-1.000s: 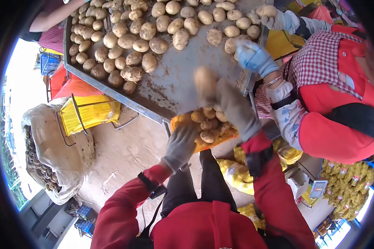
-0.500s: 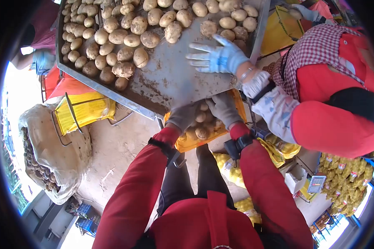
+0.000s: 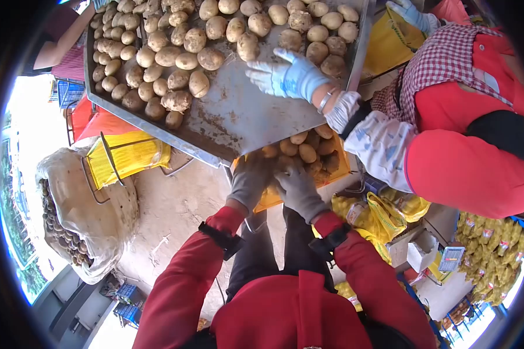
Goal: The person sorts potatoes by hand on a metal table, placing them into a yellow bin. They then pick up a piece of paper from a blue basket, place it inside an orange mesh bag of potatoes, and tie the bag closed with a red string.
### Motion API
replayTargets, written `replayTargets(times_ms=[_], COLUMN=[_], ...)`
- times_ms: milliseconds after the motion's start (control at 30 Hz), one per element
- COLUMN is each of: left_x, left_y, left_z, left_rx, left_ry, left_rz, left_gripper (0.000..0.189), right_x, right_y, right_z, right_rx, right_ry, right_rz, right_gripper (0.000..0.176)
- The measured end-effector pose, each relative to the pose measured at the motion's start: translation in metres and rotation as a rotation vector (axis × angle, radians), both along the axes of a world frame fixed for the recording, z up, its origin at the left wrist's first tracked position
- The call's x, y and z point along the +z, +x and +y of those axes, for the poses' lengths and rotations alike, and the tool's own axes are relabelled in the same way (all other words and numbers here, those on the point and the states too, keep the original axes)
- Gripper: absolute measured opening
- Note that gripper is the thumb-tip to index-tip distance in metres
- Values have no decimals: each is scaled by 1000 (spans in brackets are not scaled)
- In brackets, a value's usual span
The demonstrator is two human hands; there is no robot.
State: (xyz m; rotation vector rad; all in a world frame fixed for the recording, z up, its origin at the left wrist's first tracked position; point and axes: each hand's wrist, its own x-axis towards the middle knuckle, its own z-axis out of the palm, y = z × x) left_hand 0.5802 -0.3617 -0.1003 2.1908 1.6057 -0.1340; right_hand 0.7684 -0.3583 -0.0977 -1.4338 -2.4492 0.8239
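Observation:
Below the near edge of the metal sorting table sits an orange crate (image 3: 342, 170) holding several potatoes (image 3: 307, 153). My left hand (image 3: 251, 179), in a grey glove, reaches into the crate's left side; its fingers lie over the contents, with the tips in shadow. Beside it my right hand (image 3: 298, 187), gloved in grey too, rests on the potatoes near the crate's middle, fingers apart and slightly bent. No potato shows gripped in either hand. What lies beneath the palms is hidden.
Many potatoes (image 3: 198, 84) lie on the metal table (image 3: 239, 110). A co-worker's blue-gloved hand (image 3: 290, 77) reaches over it from the right. Another person's arm (image 3: 58, 49) is at the far left. Yellow mesh bags (image 3: 384, 218) stand at right; a large potato sack (image 3: 78, 198) at left.
My right hand has moved left and nearer me, closer to my left hand, uncovering more potatoes on the crate's right. The co-worker's blue-gloved hand has shifted slightly left.

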Motion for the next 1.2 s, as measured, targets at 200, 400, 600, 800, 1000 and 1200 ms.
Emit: replayTargets(times_ms=[200,400,600,800,1000,1200], left_x=[44,-50,84,154,141,123], left_y=[18,56,18,-78,-87,-94], left_z=[14,16,23,18,15,2], left_rx=[226,344,181,700,877,771], left_ry=[-234,-330,-493,-778,-686,-481], left_rz=[-97,-357,-274,-1270,-1926,-2012], left_gripper=[27,29,33,71,63,33], right_x=[34,-3,-33,-38,-11,-29], right_y=[43,45,59,49,35,47], right_z=[19,43,57,67,75,64], right_rx=[-162,-182,-124,-163,-153,-121], right_ry=[-96,-122,74,-15,29,118], right_rz=[-204,-95,-67,-63,-123,-51], right_gripper=[26,61,63,63,68,70])
